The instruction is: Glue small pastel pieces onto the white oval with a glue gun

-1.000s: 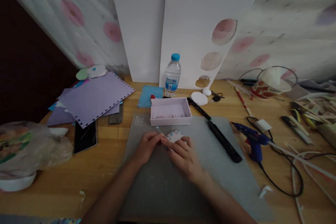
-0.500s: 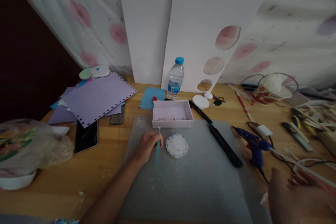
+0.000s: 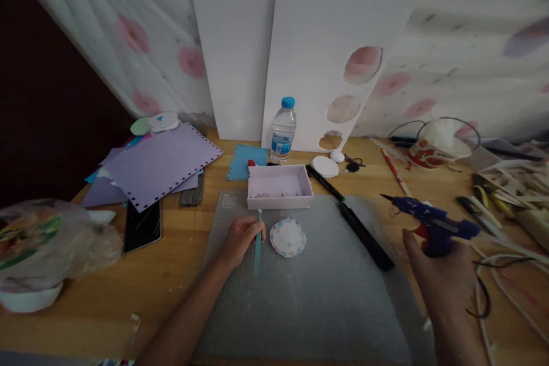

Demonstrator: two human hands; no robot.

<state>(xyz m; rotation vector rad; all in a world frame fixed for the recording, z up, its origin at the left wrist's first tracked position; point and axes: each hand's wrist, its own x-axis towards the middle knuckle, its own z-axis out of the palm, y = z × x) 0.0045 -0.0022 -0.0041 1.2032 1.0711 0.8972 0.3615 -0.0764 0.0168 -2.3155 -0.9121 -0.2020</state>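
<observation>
Plainly, both hands are occupied: the left hand (image 3: 243,242) pinches a narrow teal strip (image 3: 258,254) between thumb and fingers, and the right hand (image 3: 446,277) is wrapped around the handle of a blue hot glue gun (image 3: 431,218), whose dark nozzle points leftward. The teal strip extends over the grey cutting mat (image 3: 300,309), its far tip close to the front wall of a shallow lilac box (image 3: 278,203) and its near end toward the person. Just right of that strip, a round white disc (image 3: 288,237) with blue dots around its edge lies on the mat, apart from both hands. Small pale bits (image 3: 281,194) lie inside the box, too tiny to identify. Between disc and glue gun, a black utility knife (image 3: 366,237) slants across the mat, with a black marker (image 3: 326,183) beyond it. Behind the box stands a water bottle (image 3: 283,131) with a blue cap, in front of upright white boards (image 3: 309,40), the right one pierced by three round holes. On the left, a purple sheet with a dark-patterned border (image 3: 165,163) partly covers a black smartphone (image 3: 143,229).
</observation>
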